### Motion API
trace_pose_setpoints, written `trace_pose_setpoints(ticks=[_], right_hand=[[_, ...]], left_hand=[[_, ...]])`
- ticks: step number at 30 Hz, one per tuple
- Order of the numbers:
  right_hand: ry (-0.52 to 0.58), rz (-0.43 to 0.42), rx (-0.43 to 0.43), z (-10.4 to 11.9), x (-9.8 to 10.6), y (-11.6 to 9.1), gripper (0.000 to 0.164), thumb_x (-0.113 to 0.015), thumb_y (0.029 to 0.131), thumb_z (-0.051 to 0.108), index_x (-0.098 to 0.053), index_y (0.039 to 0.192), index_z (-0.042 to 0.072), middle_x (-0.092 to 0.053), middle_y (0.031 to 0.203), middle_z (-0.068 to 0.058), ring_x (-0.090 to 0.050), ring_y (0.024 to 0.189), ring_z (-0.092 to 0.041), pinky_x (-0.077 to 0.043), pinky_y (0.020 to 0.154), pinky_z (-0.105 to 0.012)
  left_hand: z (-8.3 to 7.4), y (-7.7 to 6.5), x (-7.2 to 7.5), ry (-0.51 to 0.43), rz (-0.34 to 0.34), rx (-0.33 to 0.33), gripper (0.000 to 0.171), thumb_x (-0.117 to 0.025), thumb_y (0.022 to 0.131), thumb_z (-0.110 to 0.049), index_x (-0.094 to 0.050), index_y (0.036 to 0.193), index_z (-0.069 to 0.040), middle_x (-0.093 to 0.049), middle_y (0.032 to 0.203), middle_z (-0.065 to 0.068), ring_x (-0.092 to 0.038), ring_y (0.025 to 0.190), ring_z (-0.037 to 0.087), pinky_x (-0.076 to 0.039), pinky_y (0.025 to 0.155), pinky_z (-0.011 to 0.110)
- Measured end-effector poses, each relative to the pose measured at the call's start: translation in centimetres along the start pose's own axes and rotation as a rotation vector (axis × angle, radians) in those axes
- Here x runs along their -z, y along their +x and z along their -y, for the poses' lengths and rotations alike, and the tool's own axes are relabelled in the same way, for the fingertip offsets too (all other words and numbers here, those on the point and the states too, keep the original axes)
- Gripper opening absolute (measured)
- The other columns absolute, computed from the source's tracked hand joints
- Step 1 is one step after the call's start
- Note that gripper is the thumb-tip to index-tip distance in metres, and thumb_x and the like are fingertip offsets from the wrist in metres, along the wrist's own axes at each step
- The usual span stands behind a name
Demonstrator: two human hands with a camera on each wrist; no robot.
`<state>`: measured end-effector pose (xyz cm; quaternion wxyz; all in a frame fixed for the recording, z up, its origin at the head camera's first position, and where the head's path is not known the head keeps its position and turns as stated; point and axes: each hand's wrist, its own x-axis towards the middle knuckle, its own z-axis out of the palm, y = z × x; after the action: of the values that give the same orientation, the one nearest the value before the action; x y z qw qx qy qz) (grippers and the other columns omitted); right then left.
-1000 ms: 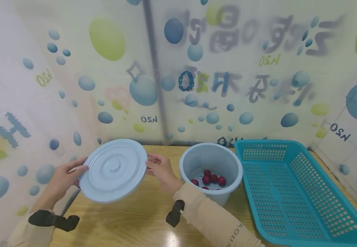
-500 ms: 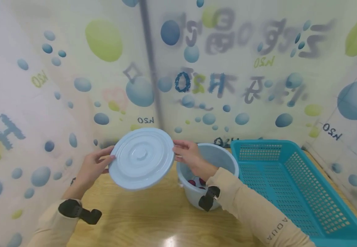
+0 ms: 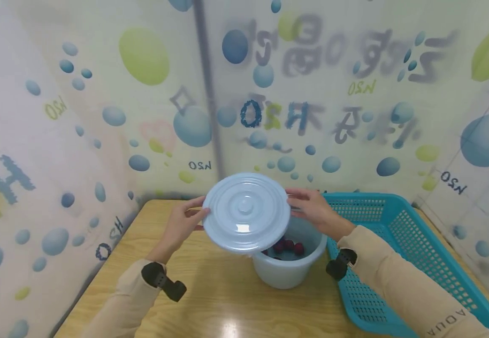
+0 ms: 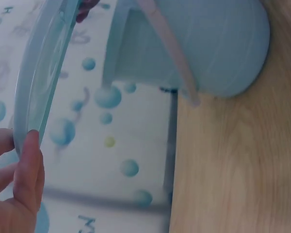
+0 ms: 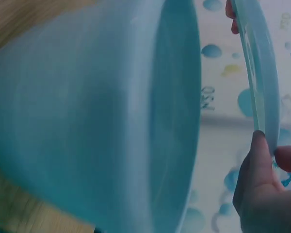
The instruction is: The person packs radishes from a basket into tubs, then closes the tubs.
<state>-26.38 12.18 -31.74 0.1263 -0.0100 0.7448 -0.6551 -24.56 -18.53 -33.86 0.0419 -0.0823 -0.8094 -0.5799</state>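
Note:
A round light-blue lid (image 3: 227,225) with a small central knob is held up in both hands. My left hand (image 3: 181,224) pinches its left rim, and my right hand (image 3: 317,211) pinches the right rim. Below and behind the lid stands a light-blue bucket (image 3: 284,274), its left part covered from sight by the lid. Several dark red round fruits (image 3: 288,245) lie at its bottom. Both wrist views show a gap between lid (image 4: 31,87) and bucket (image 5: 87,111). A pale handle (image 4: 169,46) hangs along the bucket's side in the left wrist view.
To the right of the bucket sits a turquoise perforated basket (image 3: 367,305), partly behind the right arm. Everything stands on a wooden table (image 3: 210,300). A wall covering printed with bubbles (image 3: 151,117) encloses the table at the back and sides.
Both hands have carried the lid rightward, from left of the bucket to partly over its opening. The bucket and basket stay in place on the table.

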Motion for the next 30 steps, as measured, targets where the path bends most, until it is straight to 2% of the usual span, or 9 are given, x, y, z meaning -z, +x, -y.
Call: trace_pose_setpoints(ticks=[6,10,13,18,26,30], right_hand=[[-0.115,-0.015,-0.042,-1.8,2.8,-0.6,0.044,-0.05,0.091,0.015,-0.039,0.132,0.005,-0.039,0.132,-0.017,-0.043,0.116,-0.03,-0.043,0.088,-0.036],[-0.183,-0.015,-0.038,-2.6,4.3,-1.2,0.044,-0.048,0.092,0.016,-0.037,0.132,0.002,-0.038,0.132,-0.019,-0.042,0.117,-0.032,-0.042,0.088,-0.039],[-0.218,-0.016,-0.024,-3.0,5.3,-1.6,0.045,-0.047,0.092,0.017,-0.035,0.133,0.001,-0.036,0.133,-0.021,-0.041,0.117,-0.033,-0.042,0.088,-0.039],[-0.261,-0.008,-0.001,-3.6,6.3,-2.0,0.046,-0.048,0.092,0.018,-0.035,0.132,-0.001,-0.037,0.132,-0.022,-0.043,0.115,-0.034,-0.044,0.086,-0.039],[-0.321,-0.035,-0.006,-4.2,6.7,-2.4,0.047,-0.05,0.091,0.02,-0.038,0.131,-0.001,-0.039,0.129,-0.023,-0.044,0.113,-0.035,-0.043,0.086,-0.043],[-0.346,-0.051,-0.007,-4.6,7.0,-2.3,0.046,-0.052,0.09,0.02,-0.04,0.13,0.0,-0.043,0.126,-0.021,-0.046,0.111,-0.034,-0.046,0.083,-0.039]], left_hand=[[0.5,0.4,-3.4,-0.066,0.016,0.024,0.037,-0.062,0.082,-0.01,-0.055,0.118,-0.003,-0.056,0.109,0.017,-0.061,0.088,0.025,-0.053,0.061,0.033],[0.7,0.5,-5.0,-0.08,0.041,0.024,0.036,-0.063,0.081,-0.008,-0.057,0.116,-0.003,-0.058,0.107,0.016,-0.062,0.087,0.025,-0.053,0.061,0.033],[0.7,0.6,-5.9,-0.056,0.055,0.021,0.035,-0.063,0.081,-0.01,-0.058,0.116,-0.005,-0.059,0.106,0.013,-0.061,0.088,0.025,-0.053,0.062,0.032],[0.7,0.6,-6.9,0.003,0.06,0.01,0.034,-0.065,0.08,-0.012,-0.06,0.113,-0.007,-0.061,0.101,0.009,-0.059,0.09,0.024,-0.052,0.062,0.03],[0.8,0.5,-7.6,0.021,0.078,0.029,0.033,-0.066,0.079,-0.012,-0.061,0.111,-0.008,-0.061,0.099,0.007,-0.059,0.088,0.021,-0.052,0.062,0.029],[1.0,0.5,-7.9,0.039,0.081,0.026,0.033,-0.066,0.079,-0.012,-0.061,0.112,-0.008,-0.062,0.099,0.006,-0.059,0.087,0.02,-0.052,0.062,0.028]])
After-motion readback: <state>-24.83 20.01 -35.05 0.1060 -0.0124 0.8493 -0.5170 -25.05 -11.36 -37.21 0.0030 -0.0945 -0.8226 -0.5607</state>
